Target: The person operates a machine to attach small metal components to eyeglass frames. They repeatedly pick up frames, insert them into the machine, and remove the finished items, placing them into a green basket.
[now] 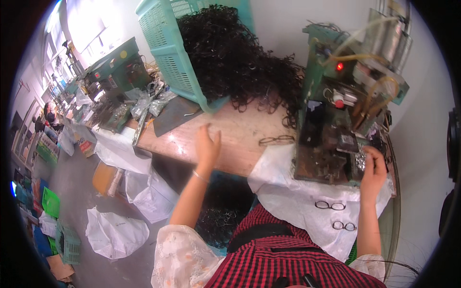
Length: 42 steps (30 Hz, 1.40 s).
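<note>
Over the wooden workbench (230,122), my left hand (209,145) is raised with fingers apart and nothing in it. My right hand (374,162) has its fingertips at a small heap of shiny metal parts (360,160) on the right side of a green bench press (320,144); whether it pinches a part cannot be told. One dark eyeglass frame (276,139) lies on the bench left of the press. Two more eyeglass frames (330,205) rest on the white cloth (273,180) before me. Many dark frames (230,54) spill from a tipped turquoise plastic basket (173,57).
Another green machine (115,68) and plastic bags of small parts (158,104) stand on the bench at left. Below the bench is a container of dark frames (223,216). White sacks (117,232) lie on the floor. People (52,115) sit far off at left.
</note>
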Available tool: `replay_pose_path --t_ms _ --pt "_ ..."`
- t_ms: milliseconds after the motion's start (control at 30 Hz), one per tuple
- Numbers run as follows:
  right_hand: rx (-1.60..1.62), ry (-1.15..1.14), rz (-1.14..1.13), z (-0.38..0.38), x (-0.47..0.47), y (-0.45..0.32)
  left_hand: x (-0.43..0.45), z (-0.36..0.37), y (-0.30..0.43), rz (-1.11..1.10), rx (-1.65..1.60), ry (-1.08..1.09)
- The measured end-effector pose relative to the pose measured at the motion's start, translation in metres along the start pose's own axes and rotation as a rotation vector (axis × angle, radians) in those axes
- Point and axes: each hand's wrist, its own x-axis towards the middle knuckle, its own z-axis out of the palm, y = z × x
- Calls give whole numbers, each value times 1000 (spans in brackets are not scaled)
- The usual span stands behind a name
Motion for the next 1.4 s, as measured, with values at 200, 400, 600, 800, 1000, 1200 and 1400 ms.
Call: replay_pose_path --t_ms 200,400,600,800,1000,1200,1400 --pt "439 -534 204 179 11 -68 118 31 -43 -137 179 306" --pt "922 -591 1187 393 85 -8 160 46 -49 -168 150 184" --pt "1159 -551 1480 472 121 9 155 26 6 185 199 470" --pt "1314 -585 1385 494 133 -28 299 24 37 63 472 245" --pt "1839 -634 1303 520 139 -29 358 43 28 -196 641 -200" --pt "1482 -614 1508 514 188 -77 394 35 -77 -12 66 -300" --pt "1791 -635 1337 557 159 -36 355 60 -52 91 186 -242"
